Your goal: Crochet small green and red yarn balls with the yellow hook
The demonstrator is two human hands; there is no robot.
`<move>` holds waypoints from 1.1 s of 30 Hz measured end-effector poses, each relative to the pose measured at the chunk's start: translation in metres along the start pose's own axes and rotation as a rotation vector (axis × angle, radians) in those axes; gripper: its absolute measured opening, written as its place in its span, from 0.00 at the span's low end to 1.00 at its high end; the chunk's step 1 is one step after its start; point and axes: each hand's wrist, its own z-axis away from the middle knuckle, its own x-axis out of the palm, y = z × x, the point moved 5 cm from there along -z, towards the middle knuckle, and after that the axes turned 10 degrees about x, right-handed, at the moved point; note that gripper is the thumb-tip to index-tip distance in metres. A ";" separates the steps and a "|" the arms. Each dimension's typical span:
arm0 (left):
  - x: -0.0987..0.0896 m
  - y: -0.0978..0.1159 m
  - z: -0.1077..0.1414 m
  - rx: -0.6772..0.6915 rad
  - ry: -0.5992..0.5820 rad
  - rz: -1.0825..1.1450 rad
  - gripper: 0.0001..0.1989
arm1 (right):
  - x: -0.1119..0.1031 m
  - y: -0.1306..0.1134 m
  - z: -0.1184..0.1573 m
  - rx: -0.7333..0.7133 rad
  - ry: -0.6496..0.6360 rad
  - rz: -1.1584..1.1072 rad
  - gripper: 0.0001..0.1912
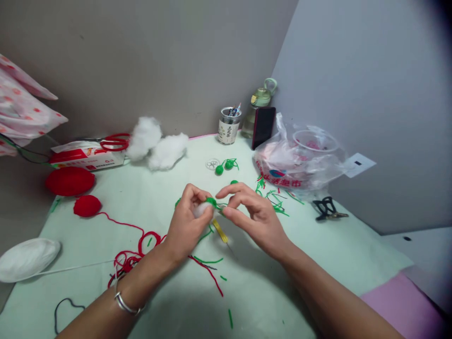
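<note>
My left hand [190,216] is closed on a small green crocheted piece [211,201] with white stuffing [203,210] showing beside it. Thumb and a finger of my right hand [252,214] pinch green yarn [221,207] at the piece's right side, while the index finger is raised over it. A crochet hook with a yellow handle [221,231] lies on the table just below the hands. Partly hidden behind my right fingers is another green bit [234,182]. Two green crocheted balls [224,167] rest farther back, by a clear round disc [212,164].
Red yarn [87,206] trails a tangle toward my left wrist; white yarn [30,259] is at far left. Stuffing clumps [167,151] and red scissors [115,141] on a tissue box [88,157] sit behind. A plastic bag [300,165], phone [263,127] and black clip [329,208] stand right.
</note>
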 end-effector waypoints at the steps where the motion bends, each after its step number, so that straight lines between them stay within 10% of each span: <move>1: 0.000 0.000 0.000 -0.007 -0.005 -0.036 0.11 | 0.001 0.003 -0.001 0.044 -0.053 -0.124 0.12; 4: -0.001 -0.001 0.001 -0.018 0.009 -0.106 0.12 | 0.002 0.013 -0.002 0.203 -0.075 -0.264 0.11; 12: 0.002 0.003 0.003 -0.006 -0.045 -0.099 0.12 | 0.012 0.022 -0.007 0.242 -0.116 0.242 0.18; 19: 0.001 0.006 -0.002 -0.235 -0.162 0.325 0.15 | 0.004 0.026 -0.009 0.269 0.017 0.076 0.19; 33: 0.020 -0.018 0.012 -0.268 -0.048 0.397 0.14 | 0.010 0.031 -0.004 0.022 0.168 0.431 0.15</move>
